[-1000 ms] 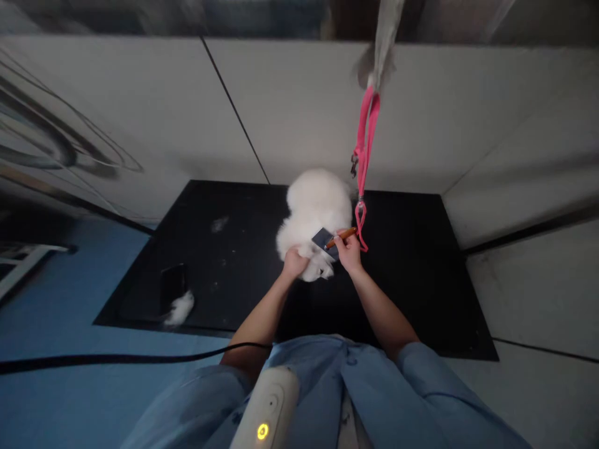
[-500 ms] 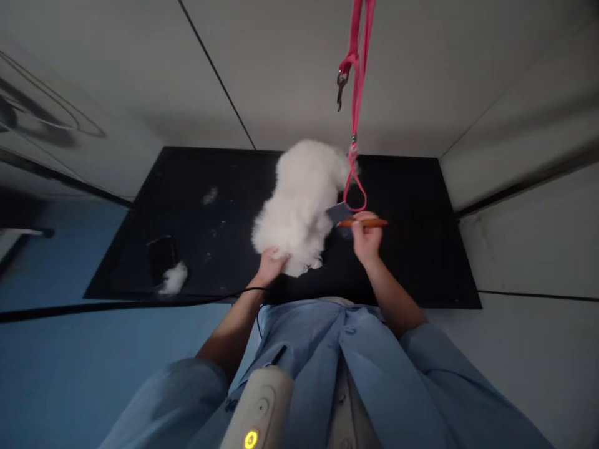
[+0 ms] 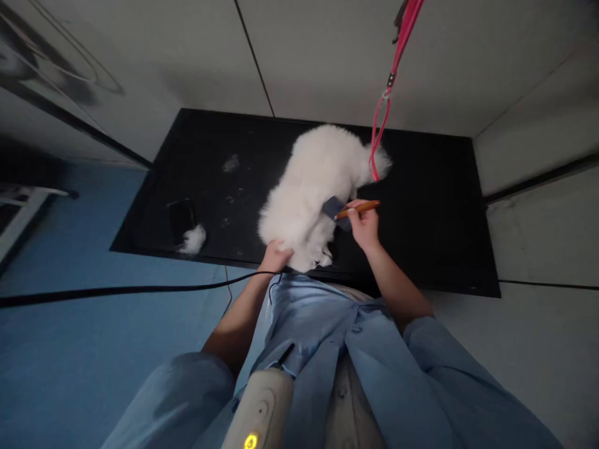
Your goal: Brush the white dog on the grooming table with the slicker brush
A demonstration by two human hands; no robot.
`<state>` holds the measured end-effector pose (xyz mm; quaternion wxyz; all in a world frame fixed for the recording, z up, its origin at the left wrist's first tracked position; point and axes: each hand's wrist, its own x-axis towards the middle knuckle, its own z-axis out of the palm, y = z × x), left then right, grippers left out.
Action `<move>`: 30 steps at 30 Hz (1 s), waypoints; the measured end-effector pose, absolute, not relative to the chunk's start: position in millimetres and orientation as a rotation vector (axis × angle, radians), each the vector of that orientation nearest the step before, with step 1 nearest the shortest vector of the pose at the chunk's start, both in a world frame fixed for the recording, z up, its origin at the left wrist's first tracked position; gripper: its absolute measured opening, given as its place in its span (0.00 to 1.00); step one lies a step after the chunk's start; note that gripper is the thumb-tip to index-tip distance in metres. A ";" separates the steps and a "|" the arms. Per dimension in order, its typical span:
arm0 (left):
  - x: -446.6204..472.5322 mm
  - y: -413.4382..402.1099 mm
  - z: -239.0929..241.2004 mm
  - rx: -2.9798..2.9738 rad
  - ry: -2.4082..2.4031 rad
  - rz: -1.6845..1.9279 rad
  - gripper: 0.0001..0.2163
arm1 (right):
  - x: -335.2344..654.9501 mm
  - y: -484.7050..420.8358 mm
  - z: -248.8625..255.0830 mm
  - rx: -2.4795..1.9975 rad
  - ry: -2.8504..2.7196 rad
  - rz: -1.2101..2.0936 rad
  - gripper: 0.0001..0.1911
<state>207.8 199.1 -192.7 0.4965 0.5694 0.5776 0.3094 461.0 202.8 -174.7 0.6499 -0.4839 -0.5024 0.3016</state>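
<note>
A small fluffy white dog (image 3: 318, 181) stands on a black table (image 3: 430, 206), tied by a pink leash (image 3: 388, 93) that hangs from above. My right hand (image 3: 364, 226) is closed round the orange handle of a brush (image 3: 346, 212), whose dark head rests against the dog's flank. My left hand (image 3: 275, 255) grips the fur at the dog's rear, close to the table's near edge; its fingers are partly buried in fur.
A tuft of white fur (image 3: 193, 240) lies beside a dark object (image 3: 180, 215) at the table's left end. A black cable (image 3: 131, 290) runs across the blue floor. A white device with a yellow light (image 3: 257, 411) hangs at my chest. Grey walls close in behind and right.
The dog has turned, its front now toward the right under the leash. My right hand with the brush shifted from its rump to its side. My left hand stays at its rear.
</note>
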 end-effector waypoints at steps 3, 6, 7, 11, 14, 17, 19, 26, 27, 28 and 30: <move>211.9 202.0 -189.9 1.424 1.291 0.738 0.11 | 459.5 201.3 -177.6 -1.061 -1.258 0.706 0.12; 217.0 204.7 -187.8 1.380 1.228 0.736 0.16 | 459.8 198.3 -179.0 -1.098 -1.306 0.777 0.11; 218.2 205.3 -187.9 1.374 1.225 0.740 0.17 | 460.6 197.5 -179.4 -1.119 -1.241 0.698 0.11; 220.0 207.6 -193.2 1.395 1.234 0.787 0.22 | 464.4 195.5 -181.8 -1.087 -1.258 0.637 0.09; 221.0 210.0 -198.2 1.370 1.250 0.761 0.25 | 466.8 196.2 -182.2 -1.126 -1.304 0.761 0.10; 222.9 212.3 -199.2 1.329 1.263 0.720 0.26 | 468.7 196.2 -179.3 -1.159 -1.150 0.569 0.10; 224.3 213.5 -198.1 1.357 1.239 0.711 0.26 | 468.8 195.5 -177.9 -1.135 -1.247 0.655 0.10; 224.6 212.7 -204.5 1.419 1.229 0.746 0.32 | 473.0 197.7 -178.4 -1.189 -1.131 0.652 0.12; 224.3 212.1 -206.3 1.421 1.230 0.727 0.32 | 472.5 196.9 -177.9 -1.169 -1.232 0.720 0.12; 224.1 211.4 -207.9 1.416 1.230 0.711 0.32 | 471.8 196.2 -177.2 -1.153 -1.329 0.804 0.11; 224.0 209.8 -209.9 1.401 1.230 0.698 0.33 | 470.5 195.9 -175.1 -1.172 -1.359 0.850 0.11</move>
